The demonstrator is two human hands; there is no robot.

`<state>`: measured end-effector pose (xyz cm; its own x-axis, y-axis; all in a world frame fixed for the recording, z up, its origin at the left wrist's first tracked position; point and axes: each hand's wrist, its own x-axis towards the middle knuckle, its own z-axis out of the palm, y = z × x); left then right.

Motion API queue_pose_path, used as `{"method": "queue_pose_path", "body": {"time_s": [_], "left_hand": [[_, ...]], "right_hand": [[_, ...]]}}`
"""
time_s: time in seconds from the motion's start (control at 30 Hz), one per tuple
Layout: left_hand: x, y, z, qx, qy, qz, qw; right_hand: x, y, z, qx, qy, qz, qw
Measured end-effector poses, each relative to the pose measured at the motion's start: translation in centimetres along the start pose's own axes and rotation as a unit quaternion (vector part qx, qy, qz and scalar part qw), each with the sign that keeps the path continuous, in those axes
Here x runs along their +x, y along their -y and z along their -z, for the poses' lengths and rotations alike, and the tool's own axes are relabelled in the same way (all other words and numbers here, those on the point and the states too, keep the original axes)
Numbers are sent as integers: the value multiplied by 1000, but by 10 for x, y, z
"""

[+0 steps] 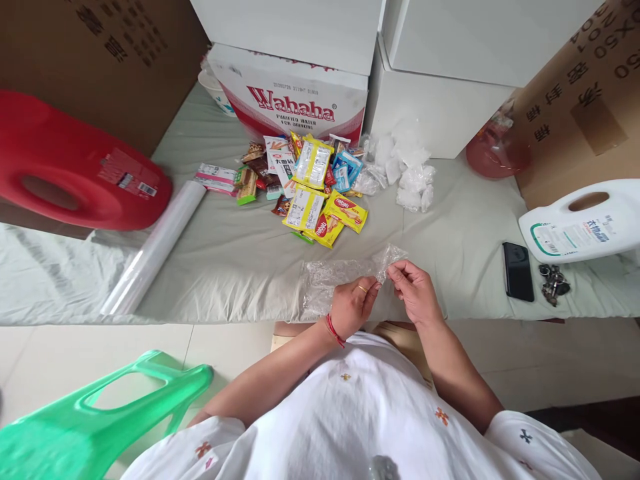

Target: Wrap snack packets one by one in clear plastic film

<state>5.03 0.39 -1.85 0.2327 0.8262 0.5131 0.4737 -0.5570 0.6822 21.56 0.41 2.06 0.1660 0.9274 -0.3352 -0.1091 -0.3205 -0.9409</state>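
Observation:
A crumpled clear plastic bag (330, 280) lies along the front edge of the cloth-covered surface, its gathered end sticking up between my hands. My left hand (353, 303), with a ring and a red wrist cord, is closed on the bag's plastic. Close beside it, my right hand (413, 287) pinches the bunched end between thumb and fingers. Beyond the hands is a pile of packaged snacks, among them yellow nabati packets (347, 212). Several bunched clear plastic bags (413, 173) sit to the right of the pile.
A roll of clear plastic (155, 250) and a red jug (75, 167) are at the left. On the right are a black phone (519, 272), keys (554, 285) and a white detergent bottle (585, 220). A Wahaha box (295, 100) stands behind. A green stool (100, 413) is on the floor.

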Motion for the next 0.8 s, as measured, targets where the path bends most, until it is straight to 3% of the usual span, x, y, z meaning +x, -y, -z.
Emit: {"method": "queue_pose_path", "body": {"time_s": [0.13, 0.27, 0.4, 0.63, 0.8], "left_hand": [[2, 3, 3, 15, -24, 46, 999], [2, 3, 6, 18, -35, 12, 999], [0, -2, 3, 4, -7, 4, 1000], [6, 7, 13, -70, -27, 185, 980], [11, 6, 22, -70, -51, 183, 979]], "right_hand": [[1, 3, 0, 31, -4, -13, 999], [0, 5, -3, 33, 5, -36, 999], [-1, 3, -11, -13, 9, 7, 1000], [1, 9, 3, 60, 8, -25, 998], [-3, 9, 8, 66, 13, -43, 997]]}}
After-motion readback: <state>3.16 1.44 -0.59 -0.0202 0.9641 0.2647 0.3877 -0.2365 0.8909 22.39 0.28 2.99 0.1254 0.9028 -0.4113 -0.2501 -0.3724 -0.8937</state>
